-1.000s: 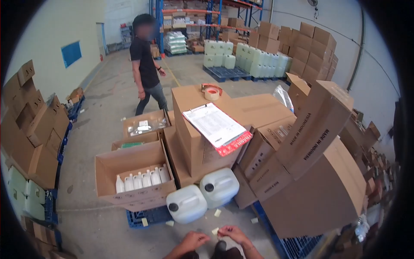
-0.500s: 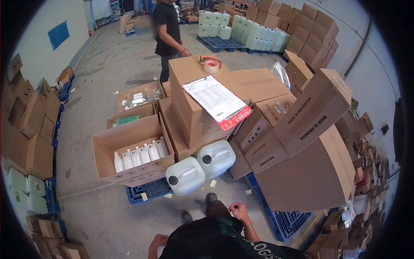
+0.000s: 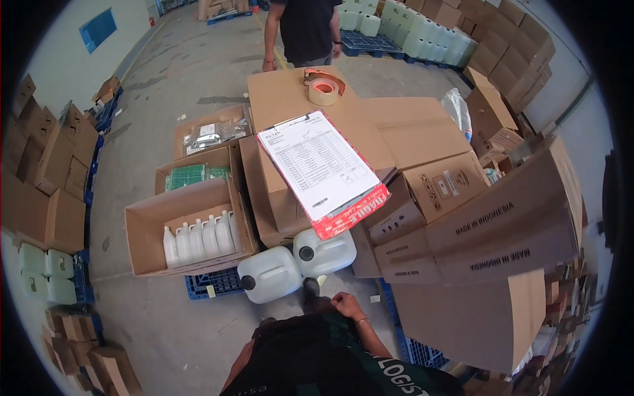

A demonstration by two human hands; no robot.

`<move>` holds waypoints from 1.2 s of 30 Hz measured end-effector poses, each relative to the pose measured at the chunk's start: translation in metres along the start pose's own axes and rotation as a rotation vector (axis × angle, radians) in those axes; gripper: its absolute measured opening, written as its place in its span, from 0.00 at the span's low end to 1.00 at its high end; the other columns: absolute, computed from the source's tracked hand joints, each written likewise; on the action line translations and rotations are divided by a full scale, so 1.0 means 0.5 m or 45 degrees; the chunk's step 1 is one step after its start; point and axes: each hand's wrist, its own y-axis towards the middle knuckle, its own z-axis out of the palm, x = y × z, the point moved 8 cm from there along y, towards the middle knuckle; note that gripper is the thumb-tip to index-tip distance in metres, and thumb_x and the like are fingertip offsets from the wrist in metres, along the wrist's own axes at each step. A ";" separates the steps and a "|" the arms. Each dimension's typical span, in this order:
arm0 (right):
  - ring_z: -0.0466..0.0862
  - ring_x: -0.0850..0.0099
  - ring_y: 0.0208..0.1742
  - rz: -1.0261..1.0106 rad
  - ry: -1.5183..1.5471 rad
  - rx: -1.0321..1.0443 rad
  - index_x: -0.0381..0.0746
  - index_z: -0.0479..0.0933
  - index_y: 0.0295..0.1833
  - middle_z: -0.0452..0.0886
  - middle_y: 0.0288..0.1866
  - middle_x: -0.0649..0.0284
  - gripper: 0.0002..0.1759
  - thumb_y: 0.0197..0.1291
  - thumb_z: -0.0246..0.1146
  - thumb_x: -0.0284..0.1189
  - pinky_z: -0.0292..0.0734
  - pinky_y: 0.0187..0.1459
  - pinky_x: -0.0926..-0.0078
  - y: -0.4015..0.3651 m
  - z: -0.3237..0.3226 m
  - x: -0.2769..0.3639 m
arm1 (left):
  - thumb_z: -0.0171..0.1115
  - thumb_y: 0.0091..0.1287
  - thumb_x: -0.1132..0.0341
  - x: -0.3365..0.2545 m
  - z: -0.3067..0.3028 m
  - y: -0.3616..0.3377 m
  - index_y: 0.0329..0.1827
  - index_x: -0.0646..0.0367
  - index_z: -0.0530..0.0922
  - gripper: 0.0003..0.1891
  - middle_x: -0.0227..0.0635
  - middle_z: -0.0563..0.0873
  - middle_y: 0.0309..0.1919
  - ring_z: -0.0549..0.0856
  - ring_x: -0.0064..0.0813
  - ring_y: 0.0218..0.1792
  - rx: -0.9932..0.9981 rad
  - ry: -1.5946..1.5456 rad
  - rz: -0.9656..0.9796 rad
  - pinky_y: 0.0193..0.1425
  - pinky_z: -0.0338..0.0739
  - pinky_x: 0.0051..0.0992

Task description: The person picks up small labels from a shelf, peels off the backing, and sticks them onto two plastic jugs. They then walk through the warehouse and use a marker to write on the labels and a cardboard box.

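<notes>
My right hand (image 3: 347, 305) hangs in front of my body with its fingers curled together; what they hold, if anything, cannot be made out. Only part of my left hand (image 3: 247, 351) shows beside my dark shirt, its fingers hidden. Ahead of my feet stand two white jerrycans with black caps, a left one (image 3: 272, 280) and a right one (image 3: 330, 256). Beyond them, a clipboard (image 3: 317, 165) with a printed list and red FRAGILE tape lies on a tall carton (image 3: 290, 92). A tape dispenser (image 3: 323, 91) rests behind the clipboard.
At left, an open carton (image 3: 148, 228) holds several white bottles (image 3: 201, 241), on a blue pallet (image 3: 214, 284). Large cartons with open flaps (image 3: 485, 241) crowd the right. A person in dark clothes (image 3: 307, 30) stands behind the stack. Pallets of jerrycans (image 3: 413, 36) stand farther back.
My view has shifted closer to the stack, and the clipboard looks larger. The other person has moved right relative to the cartons. My left hand has slipped further behind my shirt.
</notes>
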 end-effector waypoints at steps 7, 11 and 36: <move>0.83 0.64 0.42 0.074 -0.065 0.389 0.38 0.80 0.40 0.83 0.38 0.56 0.18 0.51 0.65 0.40 0.75 0.47 0.70 0.086 -0.029 -0.041 | 0.57 0.55 0.69 0.162 0.030 0.126 0.36 0.63 0.78 0.08 0.56 0.80 0.32 0.80 0.53 0.35 0.013 0.848 0.002 0.37 0.75 0.43; 0.83 0.65 0.40 0.063 -0.095 0.297 0.38 0.81 0.39 0.83 0.37 0.56 0.17 0.51 0.65 0.41 0.76 0.46 0.70 0.126 -0.075 -0.091 | 0.56 0.57 0.69 0.069 0.056 0.152 0.32 0.68 0.79 0.09 0.55 0.81 0.27 0.82 0.49 0.31 -0.100 0.918 -0.144 0.36 0.75 0.41; 0.82 0.74 0.27 0.177 0.190 0.287 0.31 0.78 0.36 0.83 0.28 0.59 0.14 0.55 0.62 0.34 0.77 0.31 0.76 0.190 -0.113 -0.180 | 0.57 0.59 0.68 0.084 0.157 0.357 0.39 0.67 0.79 0.11 0.53 0.83 0.33 0.83 0.41 0.38 -0.048 0.637 -0.151 0.42 0.75 0.36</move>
